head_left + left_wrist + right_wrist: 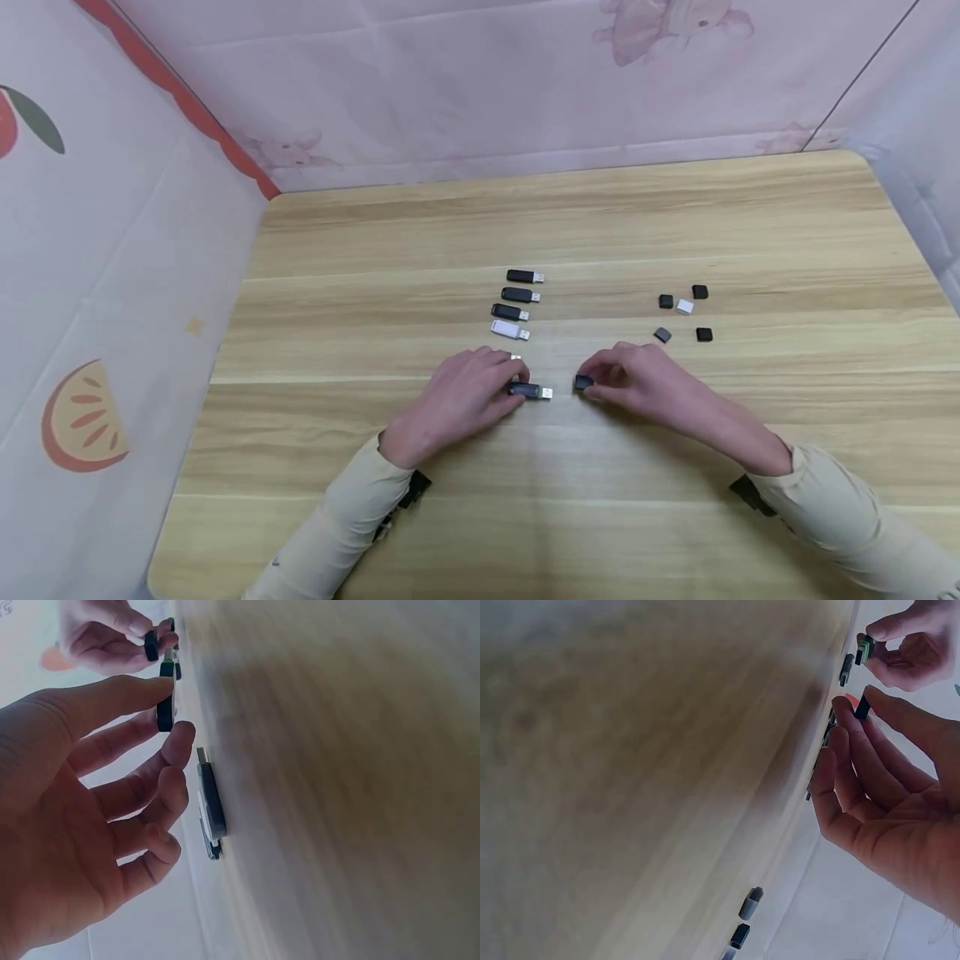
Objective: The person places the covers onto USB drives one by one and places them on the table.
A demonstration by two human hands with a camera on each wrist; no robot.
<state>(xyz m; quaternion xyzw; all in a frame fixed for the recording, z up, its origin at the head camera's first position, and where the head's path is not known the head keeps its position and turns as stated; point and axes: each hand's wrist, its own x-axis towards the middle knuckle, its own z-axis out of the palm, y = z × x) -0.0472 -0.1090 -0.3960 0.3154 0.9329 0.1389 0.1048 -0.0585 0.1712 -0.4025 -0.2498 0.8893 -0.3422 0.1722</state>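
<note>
My left hand (465, 396) pinches a dark USB stick (525, 389) between thumb and index finger; its bare metal plug points right. A short distance to the right, my right hand (645, 379) pinches a small dark cap (582, 382) by its sides. A gap separates plug and cap. In the left wrist view, the held stick (166, 701) is lifted a little off the table, the remaining fingers curving loosely. The right wrist view shows the cap (863, 707) between thumb and fingertip. Just behind the left hand, another stick's plug (516, 357) peeks out, its body hidden.
Beyond the left hand lies a column of uncapped sticks: several black ones, such as the farthest (521, 276), and a white one (506, 330). Loose caps lie at right: a white one (685, 307), a grey one (662, 334) and several black ones (704, 334). All rest on a wooden table (375, 267).
</note>
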